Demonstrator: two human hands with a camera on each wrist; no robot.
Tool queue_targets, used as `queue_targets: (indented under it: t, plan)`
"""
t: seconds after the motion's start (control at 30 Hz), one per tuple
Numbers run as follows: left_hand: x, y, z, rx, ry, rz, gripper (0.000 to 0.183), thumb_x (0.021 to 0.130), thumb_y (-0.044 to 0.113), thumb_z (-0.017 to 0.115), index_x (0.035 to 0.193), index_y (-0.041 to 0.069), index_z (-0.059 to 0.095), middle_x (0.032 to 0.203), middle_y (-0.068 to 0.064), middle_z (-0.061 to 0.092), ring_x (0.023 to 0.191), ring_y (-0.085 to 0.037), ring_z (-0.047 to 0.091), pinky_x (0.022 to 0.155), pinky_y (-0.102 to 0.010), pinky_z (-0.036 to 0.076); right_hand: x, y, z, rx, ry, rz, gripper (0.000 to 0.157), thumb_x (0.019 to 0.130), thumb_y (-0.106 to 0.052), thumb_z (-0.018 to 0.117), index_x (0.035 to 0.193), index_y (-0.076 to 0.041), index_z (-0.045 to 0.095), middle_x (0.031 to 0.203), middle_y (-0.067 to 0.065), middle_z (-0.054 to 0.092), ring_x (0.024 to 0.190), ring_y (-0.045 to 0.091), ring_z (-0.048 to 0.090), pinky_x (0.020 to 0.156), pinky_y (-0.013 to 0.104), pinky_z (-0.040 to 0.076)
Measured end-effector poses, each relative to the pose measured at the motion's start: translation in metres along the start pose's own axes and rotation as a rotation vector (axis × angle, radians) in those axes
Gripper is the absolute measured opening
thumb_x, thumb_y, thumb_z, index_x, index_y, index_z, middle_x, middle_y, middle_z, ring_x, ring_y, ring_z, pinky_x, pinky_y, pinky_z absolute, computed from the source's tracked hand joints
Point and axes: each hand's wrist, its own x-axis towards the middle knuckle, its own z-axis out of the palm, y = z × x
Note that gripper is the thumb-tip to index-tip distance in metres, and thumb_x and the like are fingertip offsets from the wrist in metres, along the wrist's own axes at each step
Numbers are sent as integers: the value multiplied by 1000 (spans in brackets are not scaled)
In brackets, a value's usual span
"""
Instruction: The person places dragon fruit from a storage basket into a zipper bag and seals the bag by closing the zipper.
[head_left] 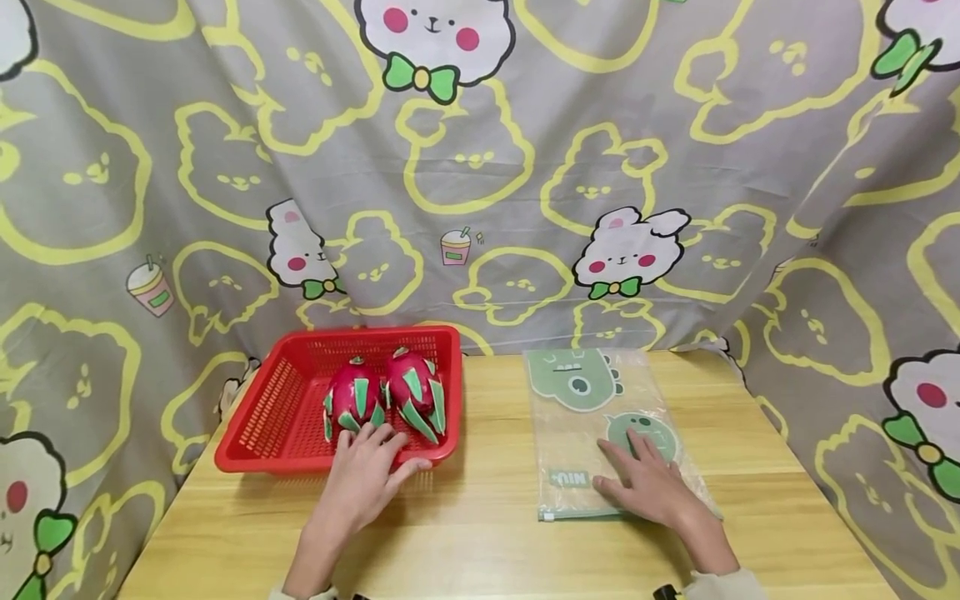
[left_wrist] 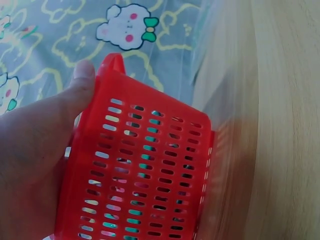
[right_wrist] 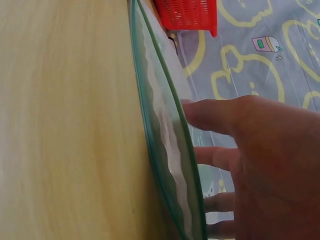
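Note:
Two dragon fruits, one on the left and one on the right, lie side by side in a red slotted plastic basket. My left hand rests over the basket's near rim, fingers reaching inside close to the fruits and thumb spread to the side. The left wrist view shows its thumb along the rim; the other fingers are hidden there. A clear zip bag with green dinosaur prints lies flat, its slider edge toward me. My right hand touches its near right part with spread fingers.
The wooden table carries the basket at the left and the bag at the right, with a strip of bare wood between. A grey cartoon-print curtain hangs behind and along both sides, meeting the table's back edge.

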Motion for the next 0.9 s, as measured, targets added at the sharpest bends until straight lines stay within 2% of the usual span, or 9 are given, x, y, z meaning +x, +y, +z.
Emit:
queue_targets:
  t: [0.2, 0.4, 0.67, 0.8, 0.9]
  plan:
    - [1, 0, 2, 22, 4, 18, 52, 92, 67, 61, 103, 18, 75, 107, -2, 71, 104, -30, 63, 84, -50, 41, 3, 1, 3, -40, -7, -5, 75, 94, -59, 64, 152, -13, 50, 157, 39, 26, 141, 65, 23, 91, 91, 23]
    - [0, -2, 6, 30, 8, 13, 58, 94, 69, 56, 107, 16, 76, 109, -3, 72, 105, -31, 63, 87, -54, 47, 6, -3, 6, -66, 12, -14, 73, 94, -59, 64, 151, -14, 52, 157, 38, 28, 140, 65, 25, 90, 91, 25]
    - [-3, -4, 7, 59, -8, 9, 64, 96, 70, 52, 115, 13, 75, 116, -8, 73, 113, -37, 64, 93, -58, 47, 8, -13, 11, -110, 52, -31, 72, 95, -61, 62, 152, -18, 51, 156, 36, 32, 139, 63, 31, 87, 91, 29]
    - [-2, -4, 8, 64, -11, 22, 63, 96, 70, 50, 114, 14, 75, 114, -6, 73, 108, -34, 64, 90, -55, 47, 5, -14, 7, -60, 10, -59, 77, 91, -65, 65, 152, -21, 50, 158, 35, 29, 141, 63, 28, 88, 92, 26]
    - [-3, -4, 8, 69, 7, 38, 60, 97, 69, 51, 110, 15, 74, 109, -3, 72, 102, -31, 63, 84, -53, 48, 4, -14, 0, 3, -75, -95, 84, 84, -65, 73, 152, -21, 50, 160, 36, 25, 143, 64, 21, 89, 93, 21]
